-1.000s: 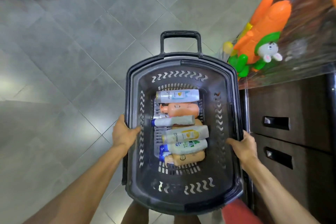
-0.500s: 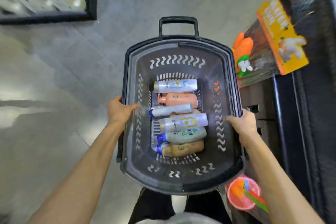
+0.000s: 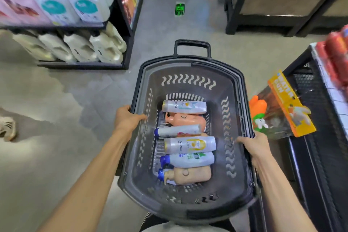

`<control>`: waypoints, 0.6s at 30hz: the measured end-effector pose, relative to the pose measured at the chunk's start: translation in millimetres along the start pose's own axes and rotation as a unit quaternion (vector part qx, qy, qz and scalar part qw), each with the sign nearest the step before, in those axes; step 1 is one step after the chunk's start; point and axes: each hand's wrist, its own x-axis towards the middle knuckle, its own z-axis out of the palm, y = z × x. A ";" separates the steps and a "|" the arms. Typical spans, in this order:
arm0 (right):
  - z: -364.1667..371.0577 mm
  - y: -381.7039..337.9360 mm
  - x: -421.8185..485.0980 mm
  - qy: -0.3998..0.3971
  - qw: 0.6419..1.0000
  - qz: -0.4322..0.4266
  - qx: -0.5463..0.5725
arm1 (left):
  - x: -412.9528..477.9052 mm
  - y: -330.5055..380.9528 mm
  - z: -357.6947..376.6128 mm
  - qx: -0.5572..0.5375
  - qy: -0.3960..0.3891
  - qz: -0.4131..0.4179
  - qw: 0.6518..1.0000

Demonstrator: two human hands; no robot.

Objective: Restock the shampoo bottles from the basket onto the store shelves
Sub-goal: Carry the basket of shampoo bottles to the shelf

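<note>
A dark grey plastic basket (image 3: 188, 207) is held in front of me above the floor. My left hand (image 3: 126, 118) grips its left rim and my right hand (image 3: 252, 147) grips its right rim. Several shampoo bottles lie on their sides in the bottom: a white Pantene bottle (image 3: 184, 106) at the far end, a peach bottle (image 3: 188, 120), a slim white bottle with a blue cap (image 3: 178, 131), a second Pantene bottle (image 3: 190, 145), a white blue-capped bottle (image 3: 188, 159), and a tan pump bottle (image 3: 188, 174) nearest me.
A black shelf unit (image 3: 81, 65) with large white jugs stands at the left. On the right, a dark rack (image 3: 316, 156) carries a packaged carrot-shaped water gun (image 3: 278, 107). Another black shelf (image 3: 263, 19) stands ahead right. A person's shoe (image 3: 7, 128) shows at far left.
The view has lifted from the floor toward the aisle, so shelves at left and ahead have come into sight. Both hands keep their grip on the basket rims.
</note>
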 end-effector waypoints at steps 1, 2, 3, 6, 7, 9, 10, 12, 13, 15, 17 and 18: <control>2.4 -8.3 9.9 -0.003 1.000 0.005 0.005 | 7.7 10.3 3.8 -0.003 0.003 -0.002 1.000; 5.0 -16.3 21.0 -0.006 1.000 0.005 0.015 | 16.2 20.7 8.3 0.004 0.007 -0.006 1.000; 8.3 -24.8 33.0 -0.002 1.000 0.006 0.021 | 25.2 31.8 11.5 0.013 0.008 -0.007 1.000; 18.0 -62.9 70.5 -0.005 0.999 0.006 0.032 | 56.6 66.8 21.2 0.018 0.018 -0.013 1.000; 21.6 -78.9 82.0 -0.009 1.000 0.008 0.029 | 65.9 79.5 24.0 0.016 0.021 -0.014 1.000; 29.7 -114.0 103.7 -0.017 1.000 0.001 0.018 | 84.5 101.6 28.6 0.003 0.027 -0.015 1.000; 34.2 -130.3 115.0 -0.020 1.000 -0.004 0.013 | 94.2 112.2 30.3 0.002 0.031 -0.020 0.999; 43.8 -161.7 139.0 -0.024 1.000 -0.015 -0.007 | 117.3 130.9 32.5 -0.010 0.038 -0.029 0.999; 49.2 -176.8 151.2 -0.025 0.999 -0.022 -0.011 | 130.5 140.5 33.2 -0.020 0.040 -0.034 0.998; 63.0 -206.5 175.0 -0.033 0.999 -0.027 -0.013 | 158.0 159.3 34.5 -0.034 0.044 -0.035 0.998; 79.7 -234.5 201.7 -0.039 0.999 -0.034 -0.012 | 190.2 180.8 36.3 -0.048 0.045 -0.036 0.997; 89.2 -249.0 213.7 -0.039 0.999 -0.035 -0.009 | 208.8 191.0 36.9 -0.055 0.043 -0.039 0.997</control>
